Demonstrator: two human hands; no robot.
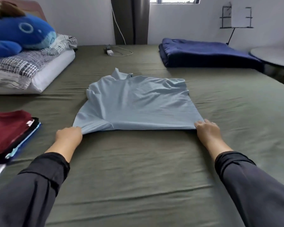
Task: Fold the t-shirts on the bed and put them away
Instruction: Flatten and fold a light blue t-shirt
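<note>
A light blue t-shirt (134, 102) lies spread on the olive-green bed sheet (138, 169), wrinkled at its far end. My left hand (69, 136) grips the shirt's near left corner with curled fingers. My right hand (206, 130) holds the near right corner, fingers bent over the hem. The near edge is stretched taut between the two hands. At the left edge of the bed sits a stack of folded t-shirts (8, 131), a maroon one on top, with black and blue ones under it.
A blue plush whale (21, 33) lies on patterned pillows (28, 66) at the far left. A folded navy blanket (206, 53) is at the far right, beside a round table (275, 56). A charger and cable (111, 52) rest near the wall.
</note>
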